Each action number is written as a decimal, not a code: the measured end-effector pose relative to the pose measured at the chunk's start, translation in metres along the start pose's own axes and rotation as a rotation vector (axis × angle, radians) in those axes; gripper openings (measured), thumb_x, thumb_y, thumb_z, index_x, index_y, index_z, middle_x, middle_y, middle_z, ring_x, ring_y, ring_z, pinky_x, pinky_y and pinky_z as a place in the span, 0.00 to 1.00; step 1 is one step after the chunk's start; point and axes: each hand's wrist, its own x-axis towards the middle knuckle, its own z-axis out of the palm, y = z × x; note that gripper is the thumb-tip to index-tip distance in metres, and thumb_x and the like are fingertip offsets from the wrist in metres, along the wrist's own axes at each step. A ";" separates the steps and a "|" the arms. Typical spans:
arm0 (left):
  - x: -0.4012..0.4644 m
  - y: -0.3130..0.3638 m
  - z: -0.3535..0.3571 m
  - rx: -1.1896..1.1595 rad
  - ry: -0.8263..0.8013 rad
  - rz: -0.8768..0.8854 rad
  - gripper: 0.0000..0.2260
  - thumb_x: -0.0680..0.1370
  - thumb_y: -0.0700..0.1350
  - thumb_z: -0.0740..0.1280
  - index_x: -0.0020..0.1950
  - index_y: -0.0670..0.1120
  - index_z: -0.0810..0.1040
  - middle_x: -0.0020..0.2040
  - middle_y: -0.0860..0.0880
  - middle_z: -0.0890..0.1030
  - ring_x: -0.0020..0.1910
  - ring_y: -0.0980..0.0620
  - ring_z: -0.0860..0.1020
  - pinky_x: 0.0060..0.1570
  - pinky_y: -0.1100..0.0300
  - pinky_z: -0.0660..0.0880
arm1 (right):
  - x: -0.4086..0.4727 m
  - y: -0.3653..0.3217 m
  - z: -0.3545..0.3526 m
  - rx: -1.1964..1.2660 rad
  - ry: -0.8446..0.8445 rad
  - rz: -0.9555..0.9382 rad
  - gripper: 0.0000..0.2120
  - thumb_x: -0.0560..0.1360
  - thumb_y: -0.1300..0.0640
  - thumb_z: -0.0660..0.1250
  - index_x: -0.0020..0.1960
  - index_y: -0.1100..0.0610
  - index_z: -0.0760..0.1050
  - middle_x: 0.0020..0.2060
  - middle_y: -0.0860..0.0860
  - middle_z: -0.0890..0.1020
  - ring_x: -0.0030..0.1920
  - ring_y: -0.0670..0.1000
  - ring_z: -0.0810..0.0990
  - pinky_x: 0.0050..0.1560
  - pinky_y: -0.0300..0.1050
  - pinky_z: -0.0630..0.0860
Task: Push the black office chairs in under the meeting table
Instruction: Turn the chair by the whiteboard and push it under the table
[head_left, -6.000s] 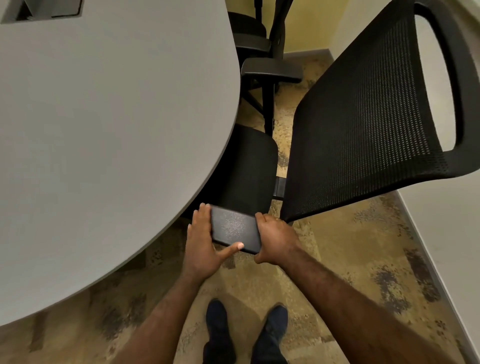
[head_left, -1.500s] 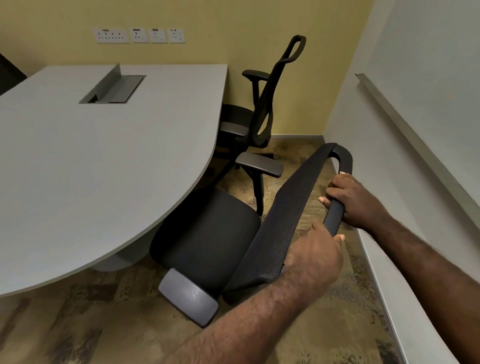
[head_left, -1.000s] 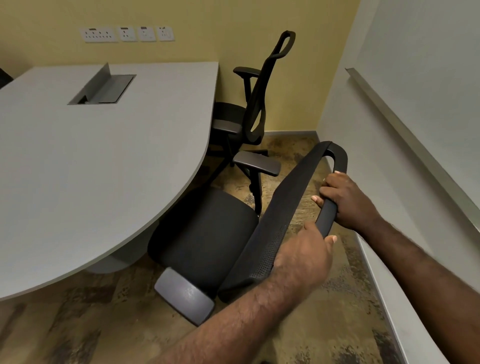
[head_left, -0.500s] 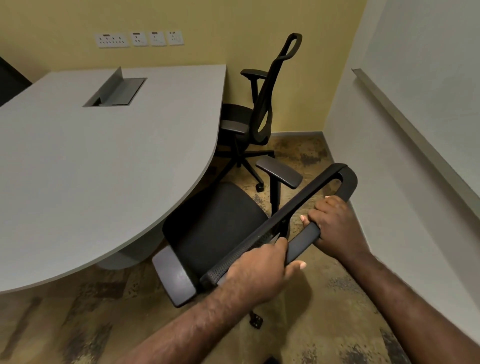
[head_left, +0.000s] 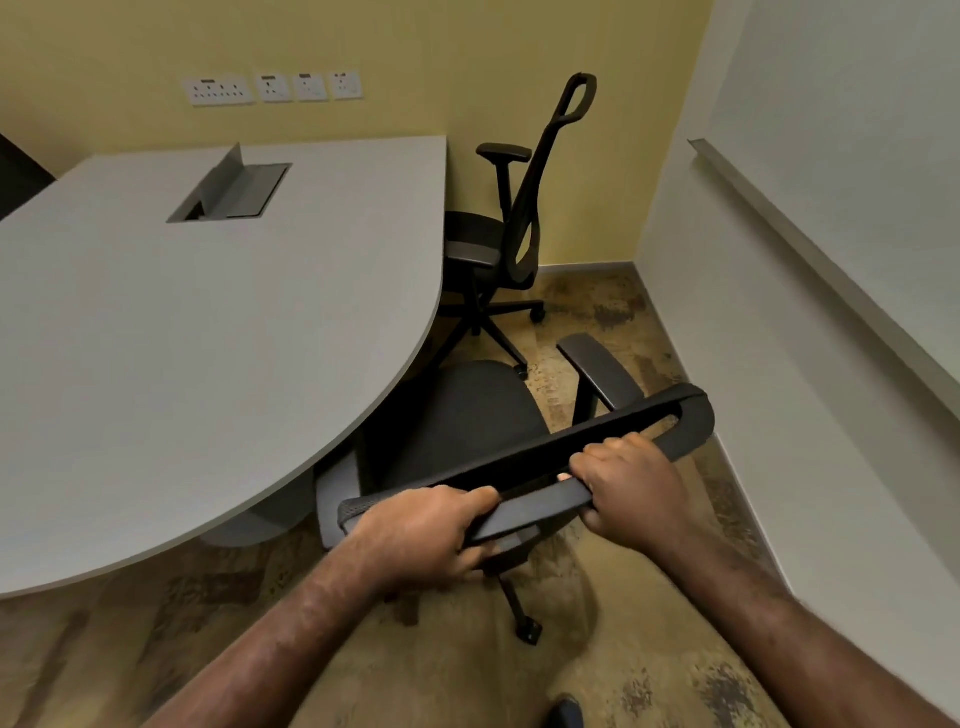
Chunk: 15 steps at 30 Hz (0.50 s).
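The near chair (head_left: 467, 415) sits partly under the table (head_left: 208, 338), far chair (head_left: 498, 244) behind it.

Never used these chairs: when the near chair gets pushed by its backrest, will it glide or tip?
The near chair probably glides: a caster shows on its base. Both hands grip high on its backrest, so it may recline or swivel.

No readable text; wall sockets (head_left: 271, 88) show marks too small to read
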 end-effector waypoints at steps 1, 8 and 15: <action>-0.009 -0.009 -0.002 0.038 0.001 -0.002 0.12 0.76 0.65 0.59 0.51 0.60 0.64 0.40 0.60 0.72 0.37 0.58 0.71 0.32 0.60 0.66 | 0.000 -0.010 0.000 0.000 -0.010 -0.017 0.12 0.62 0.51 0.74 0.35 0.50 0.70 0.30 0.46 0.76 0.32 0.51 0.76 0.36 0.45 0.68; -0.045 -0.047 -0.009 0.175 0.015 -0.040 0.17 0.72 0.74 0.53 0.42 0.62 0.60 0.33 0.60 0.67 0.32 0.59 0.68 0.30 0.62 0.61 | 0.002 -0.070 -0.003 0.071 -0.107 0.008 0.09 0.68 0.48 0.67 0.42 0.51 0.71 0.36 0.48 0.78 0.39 0.53 0.78 0.38 0.48 0.69; -0.057 -0.074 -0.011 0.161 0.044 -0.072 0.29 0.64 0.83 0.47 0.35 0.58 0.63 0.31 0.58 0.70 0.30 0.60 0.69 0.29 0.62 0.60 | 0.006 -0.103 -0.009 0.095 -0.099 0.077 0.10 0.69 0.48 0.68 0.41 0.51 0.69 0.36 0.49 0.77 0.39 0.53 0.77 0.37 0.48 0.66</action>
